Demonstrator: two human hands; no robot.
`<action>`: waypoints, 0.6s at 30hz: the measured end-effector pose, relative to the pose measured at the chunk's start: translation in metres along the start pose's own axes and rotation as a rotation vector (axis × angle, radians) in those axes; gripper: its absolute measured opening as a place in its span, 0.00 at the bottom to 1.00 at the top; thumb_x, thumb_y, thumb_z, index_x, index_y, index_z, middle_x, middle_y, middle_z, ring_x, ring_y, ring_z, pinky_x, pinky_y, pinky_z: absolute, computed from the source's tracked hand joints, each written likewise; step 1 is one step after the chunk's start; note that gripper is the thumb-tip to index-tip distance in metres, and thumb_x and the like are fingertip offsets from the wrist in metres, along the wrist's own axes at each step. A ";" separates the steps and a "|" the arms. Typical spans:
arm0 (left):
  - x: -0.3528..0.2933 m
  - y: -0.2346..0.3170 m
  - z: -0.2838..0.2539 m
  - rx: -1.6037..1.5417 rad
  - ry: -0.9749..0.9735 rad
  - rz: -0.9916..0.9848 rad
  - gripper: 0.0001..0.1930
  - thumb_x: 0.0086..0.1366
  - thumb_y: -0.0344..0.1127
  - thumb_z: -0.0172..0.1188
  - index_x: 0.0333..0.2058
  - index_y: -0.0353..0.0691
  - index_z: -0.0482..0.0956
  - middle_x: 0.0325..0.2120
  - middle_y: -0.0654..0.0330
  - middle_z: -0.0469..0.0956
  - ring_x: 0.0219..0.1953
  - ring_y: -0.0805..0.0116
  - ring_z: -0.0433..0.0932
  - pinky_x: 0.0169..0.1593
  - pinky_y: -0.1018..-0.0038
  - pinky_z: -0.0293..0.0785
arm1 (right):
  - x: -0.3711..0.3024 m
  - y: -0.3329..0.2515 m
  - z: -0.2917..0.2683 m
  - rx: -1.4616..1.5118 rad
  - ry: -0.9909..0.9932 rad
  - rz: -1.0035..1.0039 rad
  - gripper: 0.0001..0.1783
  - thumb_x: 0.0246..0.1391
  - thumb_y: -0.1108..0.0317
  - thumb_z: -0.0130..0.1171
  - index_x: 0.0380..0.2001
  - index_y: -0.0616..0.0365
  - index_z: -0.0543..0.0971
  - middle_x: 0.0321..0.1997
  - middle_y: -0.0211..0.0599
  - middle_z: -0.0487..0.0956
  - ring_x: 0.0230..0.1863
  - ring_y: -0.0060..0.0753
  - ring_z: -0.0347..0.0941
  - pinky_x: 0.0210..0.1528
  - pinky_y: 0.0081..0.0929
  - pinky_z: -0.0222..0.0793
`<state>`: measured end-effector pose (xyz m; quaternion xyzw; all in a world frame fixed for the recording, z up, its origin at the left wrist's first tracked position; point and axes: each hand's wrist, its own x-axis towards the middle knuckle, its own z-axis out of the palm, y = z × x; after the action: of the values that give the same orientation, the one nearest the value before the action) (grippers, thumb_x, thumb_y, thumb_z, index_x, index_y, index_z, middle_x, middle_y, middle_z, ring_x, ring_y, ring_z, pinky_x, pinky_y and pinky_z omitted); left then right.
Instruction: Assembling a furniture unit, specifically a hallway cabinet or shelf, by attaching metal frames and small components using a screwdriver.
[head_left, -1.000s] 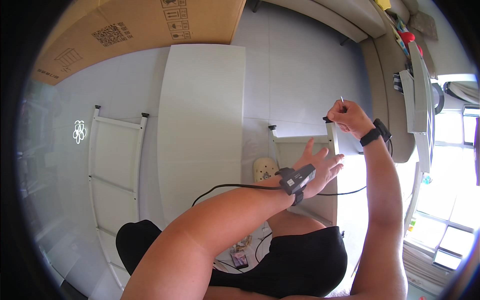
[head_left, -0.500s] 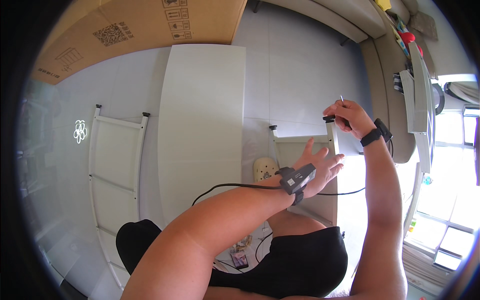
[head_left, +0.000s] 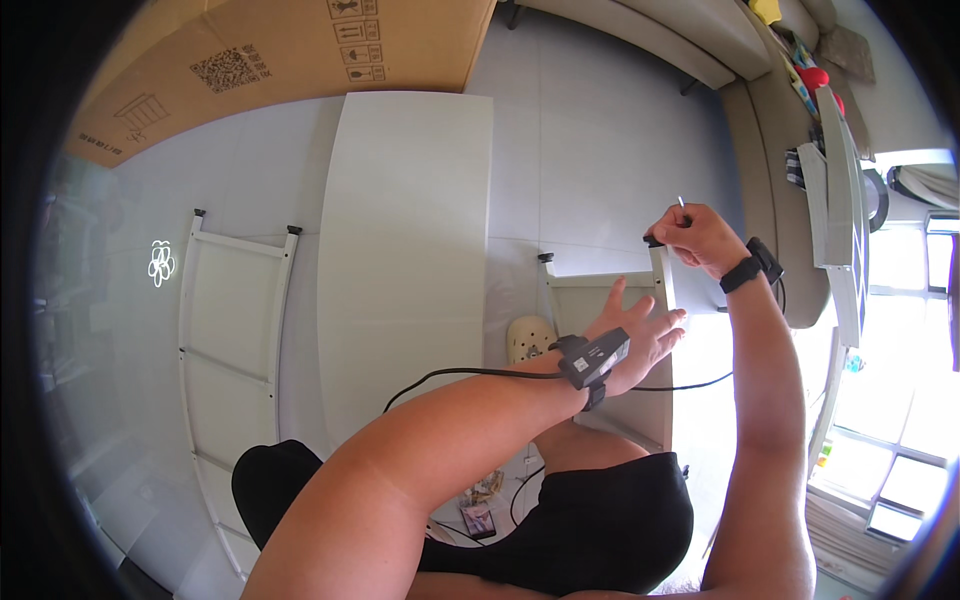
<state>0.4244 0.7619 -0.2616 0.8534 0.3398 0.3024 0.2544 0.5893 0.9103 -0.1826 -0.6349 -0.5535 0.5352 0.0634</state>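
Observation:
My left hand has its fingers spread over the side of a white metal frame with a pale panel in it; it grips nothing. At the frame's far right corner, my right hand is closed, with thumb and forefinger at the black foot on the post's end. A thin metal shaft sticks up from that fist, apparently a screwdriver; its handle is mostly hidden in the palm. Another black foot caps the frame's left post.
A long white panel lies left of centre, with a second white frame farther left. A cardboard box stands at the back, a sofa to the right. Beside my leg are a cream clog, a phone and cables.
My right hand's fingers have curled closer and come onto the black foot, and the metal shaft has shifted slightly. The left hand stays almost where it was.

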 end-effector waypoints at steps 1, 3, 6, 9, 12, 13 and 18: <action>0.000 0.000 0.001 0.001 0.001 0.000 0.17 0.78 0.47 0.47 0.57 0.60 0.80 0.63 0.75 0.73 0.56 0.66 0.73 0.69 0.36 0.56 | 0.001 0.000 0.003 -0.156 0.047 0.005 0.09 0.62 0.68 0.64 0.30 0.60 0.77 0.34 0.41 0.83 0.16 0.11 0.59 0.16 0.15 0.51; 0.000 -0.002 0.002 0.019 0.013 0.018 0.17 0.78 0.47 0.46 0.57 0.60 0.81 0.63 0.75 0.73 0.56 0.66 0.73 0.69 0.36 0.56 | 0.000 0.000 -0.001 -0.025 0.032 0.034 0.09 0.61 0.68 0.65 0.30 0.60 0.78 0.32 0.38 0.82 0.16 0.11 0.58 0.16 0.15 0.51; -0.001 -0.003 0.002 0.045 0.027 0.036 0.17 0.78 0.47 0.46 0.57 0.60 0.81 0.63 0.76 0.73 0.56 0.66 0.73 0.69 0.36 0.56 | -0.002 0.000 -0.006 0.172 -0.005 0.043 0.10 0.61 0.67 0.67 0.30 0.60 0.77 0.26 0.32 0.78 0.16 0.11 0.57 0.17 0.16 0.50; 0.000 -0.001 0.001 0.014 -0.008 0.004 0.17 0.78 0.47 0.47 0.58 0.60 0.80 0.63 0.76 0.73 0.56 0.66 0.73 0.69 0.36 0.56 | -0.002 0.003 -0.008 0.152 -0.028 0.015 0.13 0.61 0.64 0.68 0.29 0.60 0.77 0.26 0.31 0.77 0.16 0.12 0.57 0.17 0.16 0.49; 0.000 -0.002 0.003 0.011 0.016 0.016 0.17 0.78 0.47 0.47 0.58 0.60 0.80 0.63 0.76 0.73 0.56 0.67 0.73 0.69 0.36 0.56 | 0.000 0.004 -0.001 -0.009 0.015 0.014 0.13 0.61 0.64 0.67 0.29 0.60 0.76 0.27 0.32 0.79 0.15 0.12 0.56 0.17 0.17 0.49; -0.001 -0.003 0.003 0.012 0.014 0.015 0.17 0.78 0.47 0.47 0.58 0.60 0.80 0.63 0.76 0.73 0.56 0.67 0.73 0.69 0.36 0.56 | 0.000 0.003 0.003 -0.084 0.063 0.021 0.13 0.61 0.65 0.67 0.29 0.60 0.76 0.26 0.30 0.78 0.15 0.12 0.56 0.17 0.18 0.49; 0.001 0.000 0.002 -0.001 -0.017 -0.002 0.17 0.77 0.47 0.47 0.58 0.60 0.80 0.64 0.76 0.72 0.56 0.67 0.73 0.69 0.36 0.56 | -0.004 0.004 -0.007 0.241 0.011 0.015 0.14 0.59 0.65 0.70 0.28 0.59 0.75 0.23 0.27 0.75 0.15 0.12 0.56 0.17 0.18 0.48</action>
<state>0.4261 0.7627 -0.2626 0.8554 0.3383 0.2952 0.2581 0.5974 0.9093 -0.1800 -0.6297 -0.4800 0.5950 0.1381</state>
